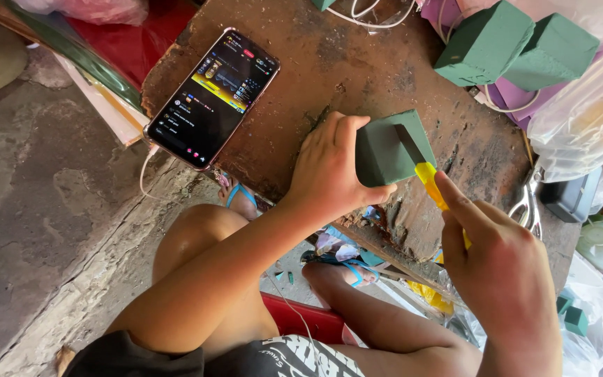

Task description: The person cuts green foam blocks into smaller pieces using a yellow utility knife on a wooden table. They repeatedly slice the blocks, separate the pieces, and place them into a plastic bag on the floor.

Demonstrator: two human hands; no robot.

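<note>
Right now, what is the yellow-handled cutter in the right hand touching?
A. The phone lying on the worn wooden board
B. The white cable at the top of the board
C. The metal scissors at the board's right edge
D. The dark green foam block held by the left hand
D: the yellow-handled cutter, held in the right hand, meets the side of the dark green foam block that the left hand steadies on the worn wooden board.

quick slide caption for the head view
Left hand steadies a green foam block while right hand works a yellow-handled cutter against it.
</note>
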